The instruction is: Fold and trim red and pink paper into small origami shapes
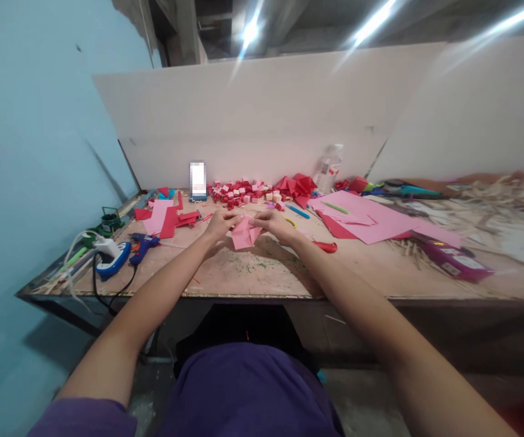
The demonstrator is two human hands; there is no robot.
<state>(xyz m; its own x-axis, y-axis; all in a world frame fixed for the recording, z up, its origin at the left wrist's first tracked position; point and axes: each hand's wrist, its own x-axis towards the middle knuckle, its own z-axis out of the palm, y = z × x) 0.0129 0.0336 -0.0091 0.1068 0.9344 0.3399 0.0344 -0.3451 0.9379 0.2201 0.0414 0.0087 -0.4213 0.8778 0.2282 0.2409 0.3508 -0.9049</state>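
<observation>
A piece of pink paper (244, 235) with creases and raised flaps is held between my two hands above the table. My left hand (219, 224) pinches its upper left side. On the upper right side, the fingers of my right hand (273, 223) are closed on the same paper. Just behind it lies a heap of small red and pink paper cubes (244, 193). Folded red paper pieces (188, 218) rest left of my left hand. To the right of my right hand are a blue pen-like stick (298, 212) and a red-handled tool (324, 246).
A glue gun (144, 246) and a blue-white power strip (113, 261) occupy the left end. A phone (198, 180) stands at the back, a plastic bottle (329, 169) farther right. Large pink sheets (393, 218) and a purple package (455, 260) lie to the right, near wood strips (493, 197).
</observation>
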